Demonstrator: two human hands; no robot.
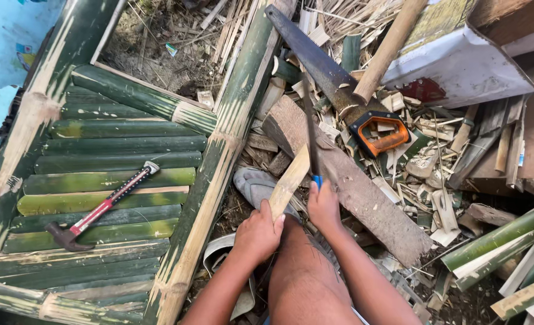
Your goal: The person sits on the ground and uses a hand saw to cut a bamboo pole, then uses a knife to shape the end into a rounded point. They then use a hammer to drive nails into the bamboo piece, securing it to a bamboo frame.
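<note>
While L hand (256,233) grips bamboo strip (290,180) — R hand (323,206) w/ knife (311,135).

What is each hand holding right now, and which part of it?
Left hand grips a bamboo strip by its lower end; right hand holds a knife by its blue handle.

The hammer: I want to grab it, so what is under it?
The hammer lies across green bamboo slats of a frame. What lies below the slats is covered.
</note>
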